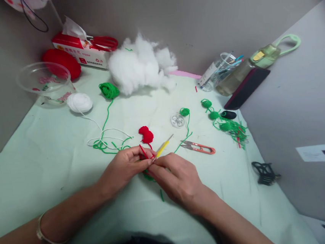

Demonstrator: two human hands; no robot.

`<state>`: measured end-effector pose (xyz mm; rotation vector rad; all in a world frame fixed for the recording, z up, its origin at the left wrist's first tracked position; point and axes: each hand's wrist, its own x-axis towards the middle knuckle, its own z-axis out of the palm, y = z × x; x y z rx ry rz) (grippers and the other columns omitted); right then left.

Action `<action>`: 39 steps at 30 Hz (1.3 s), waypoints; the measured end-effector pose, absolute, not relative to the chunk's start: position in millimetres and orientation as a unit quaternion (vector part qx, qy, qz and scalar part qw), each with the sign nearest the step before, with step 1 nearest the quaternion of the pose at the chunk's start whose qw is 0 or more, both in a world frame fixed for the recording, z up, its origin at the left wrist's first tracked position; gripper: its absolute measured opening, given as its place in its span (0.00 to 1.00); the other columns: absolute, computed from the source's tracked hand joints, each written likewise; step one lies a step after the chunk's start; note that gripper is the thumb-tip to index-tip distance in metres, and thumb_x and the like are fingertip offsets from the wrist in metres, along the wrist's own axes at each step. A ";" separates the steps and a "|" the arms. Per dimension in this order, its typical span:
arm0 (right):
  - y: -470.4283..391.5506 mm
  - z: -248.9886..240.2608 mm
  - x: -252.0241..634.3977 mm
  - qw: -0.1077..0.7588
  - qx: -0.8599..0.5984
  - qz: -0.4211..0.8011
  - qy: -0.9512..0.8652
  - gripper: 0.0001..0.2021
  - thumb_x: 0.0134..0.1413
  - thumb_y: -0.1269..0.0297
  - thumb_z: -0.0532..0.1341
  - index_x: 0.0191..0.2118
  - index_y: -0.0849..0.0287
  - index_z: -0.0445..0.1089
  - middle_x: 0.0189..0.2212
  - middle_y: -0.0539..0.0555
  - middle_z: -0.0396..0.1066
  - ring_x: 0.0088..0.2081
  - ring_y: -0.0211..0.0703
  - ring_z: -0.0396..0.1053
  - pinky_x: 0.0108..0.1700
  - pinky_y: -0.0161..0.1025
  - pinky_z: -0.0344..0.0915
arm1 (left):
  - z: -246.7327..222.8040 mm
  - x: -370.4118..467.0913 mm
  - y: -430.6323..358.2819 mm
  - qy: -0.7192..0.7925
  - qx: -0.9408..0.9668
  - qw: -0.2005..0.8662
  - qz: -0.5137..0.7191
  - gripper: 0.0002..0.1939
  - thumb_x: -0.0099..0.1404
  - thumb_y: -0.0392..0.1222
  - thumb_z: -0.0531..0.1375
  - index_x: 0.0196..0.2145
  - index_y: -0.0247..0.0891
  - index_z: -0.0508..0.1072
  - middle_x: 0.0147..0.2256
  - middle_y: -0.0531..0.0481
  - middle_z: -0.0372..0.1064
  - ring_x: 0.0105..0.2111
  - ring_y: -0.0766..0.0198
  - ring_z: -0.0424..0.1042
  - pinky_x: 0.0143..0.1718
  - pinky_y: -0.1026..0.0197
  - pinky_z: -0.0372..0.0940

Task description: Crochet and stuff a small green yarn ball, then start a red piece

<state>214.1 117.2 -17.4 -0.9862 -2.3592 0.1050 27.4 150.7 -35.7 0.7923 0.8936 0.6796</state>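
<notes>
My left hand [126,167], closed, pinches red yarn [143,150] at the front middle of the table. Up against it, my right hand [179,176] grips a crochet hook with a yellow handle [162,148]; the hook's business end is hidden between the fingers. Some green yarn work [148,176] shows below the fingertips, partly covered. Just beyond the hands lies a small red crocheted piece [146,135], from which a red strand leads toward my left fingers. Orange-handled thread snips [198,147] rest right of the hook.
White stuffing [142,64] is heaped at the back, near a tissue box [79,49] and a clear tub [44,87]. White yarn [79,102] and green yarn [109,90] trail loose strands. Green pieces [224,126], a bottle [241,72] and a black clip [265,173] lie right.
</notes>
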 end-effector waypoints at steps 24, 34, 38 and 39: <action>129.4 -25.5 218.6 0.369 -0.512 0.332 -0.701 0.05 0.59 0.72 0.67 0.35 0.56 0.73 0.29 0.48 0.72 0.30 0.35 0.69 0.33 0.33 0.67 | -44.8 29.4 144.0 0.416 0.416 0.730 0.349 0.05 0.63 0.40 0.67 0.34 0.36 0.76 0.29 0.54 0.75 0.30 0.69 0.73 0.35 0.65 0.67; 128.6 -17.8 217.2 0.384 -0.481 0.302 -0.728 0.04 0.61 0.71 0.66 0.39 0.55 0.72 0.34 0.51 0.73 0.35 0.37 0.73 0.37 0.34 0.71 | -43.2 27.9 143.8 0.390 0.395 0.755 0.349 0.07 0.68 0.39 0.64 0.34 0.38 0.68 0.33 0.56 0.71 0.32 0.70 0.71 0.36 0.65 0.67; 126.5 -21.1 214.1 0.364 -0.463 0.282 -0.757 0.05 0.62 0.73 0.64 0.38 0.56 0.71 0.34 0.52 0.73 0.36 0.39 0.73 0.38 0.37 0.72 | -40.6 28.3 144.3 0.379 0.339 0.796 0.330 0.10 0.66 0.42 0.65 0.32 0.37 0.68 0.39 0.53 0.70 0.36 0.67 0.73 0.42 0.60 0.70; 126.3 -22.9 214.0 0.357 -0.466 0.283 -0.759 0.05 0.63 0.74 0.62 0.39 0.56 0.72 0.35 0.53 0.73 0.36 0.39 0.74 0.38 0.37 0.73 | -39.8 28.2 144.9 0.379 0.326 0.805 0.318 0.11 0.65 0.43 0.66 0.31 0.37 0.68 0.38 0.53 0.70 0.36 0.66 0.72 0.43 0.59 0.70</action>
